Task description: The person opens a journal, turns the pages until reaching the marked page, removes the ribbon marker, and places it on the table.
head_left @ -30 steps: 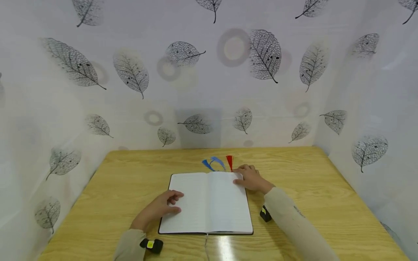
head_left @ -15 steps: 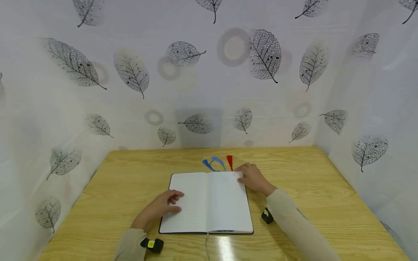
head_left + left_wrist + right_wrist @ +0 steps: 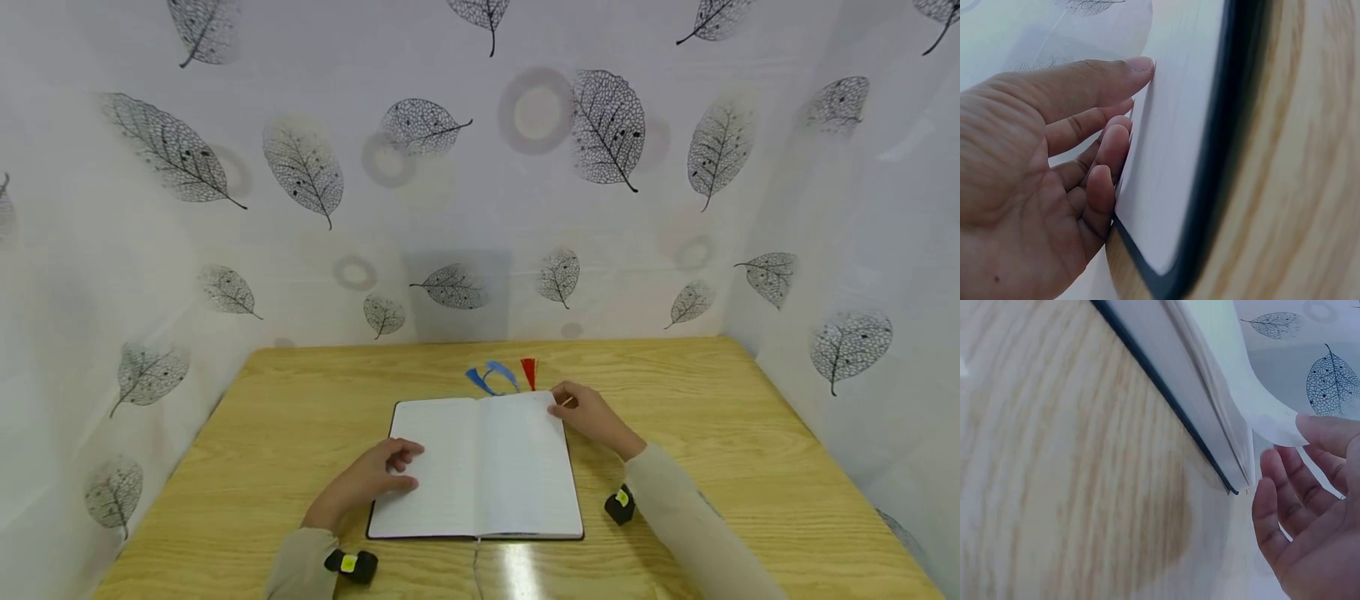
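Observation:
An open notebook (image 3: 437, 467) with blank white pages and a dark cover lies on the table. My left hand (image 3: 367, 477) rests on its left page near the outer edge, fingers loosely bent; up close, the thumb (image 3: 1139, 65) touches the paper. At the top right corner, my right hand (image 3: 590, 411) pinches the corner of a page (image 3: 1272, 419) between thumb and fingers. That page curls up off the stack in the right wrist view. Just beyond the notebook lie a blue tassel (image 3: 480, 382) and a red tassel (image 3: 528, 372).
A wooden table (image 3: 300, 400) carries everything. Around its back and sides hangs a pale curtain (image 3: 480, 200) printed with leaves. A thin ribbon (image 3: 477, 567) trails from the notebook's spine toward the near edge.
My right hand has shifted slightly right and lifted the top right page corner, which lay flat before. My left hand stays in place.

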{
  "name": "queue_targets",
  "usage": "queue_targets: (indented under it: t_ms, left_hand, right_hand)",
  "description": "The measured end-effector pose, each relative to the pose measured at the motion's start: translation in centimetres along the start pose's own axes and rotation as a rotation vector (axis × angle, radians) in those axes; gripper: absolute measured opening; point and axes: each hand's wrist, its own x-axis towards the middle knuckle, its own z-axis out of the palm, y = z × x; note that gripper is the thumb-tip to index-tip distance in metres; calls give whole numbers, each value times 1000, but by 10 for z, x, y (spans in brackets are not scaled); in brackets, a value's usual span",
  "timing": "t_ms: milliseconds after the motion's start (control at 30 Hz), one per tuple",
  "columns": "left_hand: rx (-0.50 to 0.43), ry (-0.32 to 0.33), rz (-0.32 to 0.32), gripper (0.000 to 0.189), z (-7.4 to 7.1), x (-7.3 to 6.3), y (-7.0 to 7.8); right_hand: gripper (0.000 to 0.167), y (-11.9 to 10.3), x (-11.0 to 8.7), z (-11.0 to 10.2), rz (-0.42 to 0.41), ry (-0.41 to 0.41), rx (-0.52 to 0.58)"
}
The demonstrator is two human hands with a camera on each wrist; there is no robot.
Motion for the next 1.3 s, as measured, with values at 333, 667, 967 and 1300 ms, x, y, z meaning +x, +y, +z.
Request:
queue_targets:
  t_ms: [333, 667, 967, 1300]
  left_hand:
    - [26, 9, 0, 47, 0, 1, -1]
    - [39, 8, 5, 47, -1, 1, -1]
    - [35, 18, -36, 47, -4, -2, 0]
    - [2, 33, -70, 48, -12, -8, -1]
  right_hand:
    - [49, -1, -11, -5, 54, -133, 176]
    - [59, -12, -18, -16, 4, -273, 296]
    - [63, -24, -23, -22, -57, -354, 324]
    - [62, -44, -22, -14, -125, -364, 382]
